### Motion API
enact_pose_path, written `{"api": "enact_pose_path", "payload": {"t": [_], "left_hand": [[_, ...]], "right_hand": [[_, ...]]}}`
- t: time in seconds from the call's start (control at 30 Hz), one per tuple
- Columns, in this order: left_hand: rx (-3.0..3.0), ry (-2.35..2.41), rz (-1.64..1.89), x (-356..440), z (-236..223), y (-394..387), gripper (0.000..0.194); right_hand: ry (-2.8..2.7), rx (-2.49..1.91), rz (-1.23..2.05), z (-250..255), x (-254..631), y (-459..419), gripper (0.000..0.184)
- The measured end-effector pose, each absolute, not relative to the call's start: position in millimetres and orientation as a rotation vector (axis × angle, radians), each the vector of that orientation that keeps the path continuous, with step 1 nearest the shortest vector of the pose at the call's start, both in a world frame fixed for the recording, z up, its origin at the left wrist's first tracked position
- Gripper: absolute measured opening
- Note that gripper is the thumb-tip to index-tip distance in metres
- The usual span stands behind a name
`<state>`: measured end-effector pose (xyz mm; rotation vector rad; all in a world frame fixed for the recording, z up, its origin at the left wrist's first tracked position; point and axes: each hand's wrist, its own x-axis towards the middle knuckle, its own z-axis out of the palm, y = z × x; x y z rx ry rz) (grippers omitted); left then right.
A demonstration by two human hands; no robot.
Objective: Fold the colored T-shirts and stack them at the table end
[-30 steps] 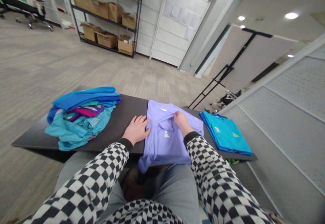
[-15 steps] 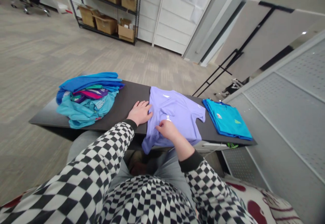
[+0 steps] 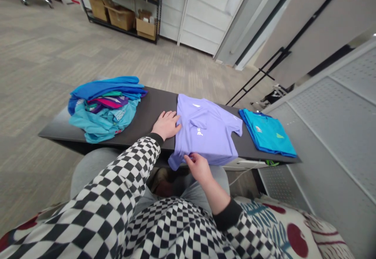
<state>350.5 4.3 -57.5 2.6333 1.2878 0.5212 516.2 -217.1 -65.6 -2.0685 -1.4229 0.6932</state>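
Note:
A lavender T-shirt lies partly folded across the dark table, one sleeve turned in over its white print and the other pointing right. Its lower left corner hangs past the front edge. My left hand rests flat with fingers spread, its fingertips and thumb at the shirt's left side. Down by the front hem, my right hand has its thumb and fingers curled together on the lavender cloth; the exact grip is partly hidden.
A heap of blue, teal and purple clothes sits on the table at left. Folded turquoise shirts lie at the right end, near a grey perforated panel. Beyond the table stand a shelf with cardboard boxes and a black-framed easel stand.
My right hand has let go of the cloth near the collar and come down toward me to the front hem. The right sleeve now lies spread out. My left hand stays at the left side.

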Motion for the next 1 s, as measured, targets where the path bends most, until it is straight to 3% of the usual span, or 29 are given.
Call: {"api": "enact_pose_path", "payload": {"t": [0.17,0.4,0.63,0.83,1.0], "left_hand": [[2.633,1.287,0.524,350.0,-56.0,3.5,0.059],[2.637,1.294,0.494,350.1,-55.8,3.7,0.06],[2.636,1.287,0.483,350.0,-55.3,4.0,0.062],[2.632,1.279,0.497,349.6,-55.6,3.8,0.062],[2.633,1.287,0.49,349.7,-55.3,3.6,0.063]], "right_hand": [[-1.276,-1.909,0.871,-82.6,518.1,-218.6,0.041],[-1.197,-1.797,0.702,-99.1,523.7,-233.3,0.034],[-0.955,-1.529,1.021,-144.7,518.4,-224.3,0.042],[-0.921,-1.518,1.103,-164.3,531.4,-222.0,0.027],[-0.75,-1.452,1.15,-164.7,529.3,-223.3,0.031]]}}
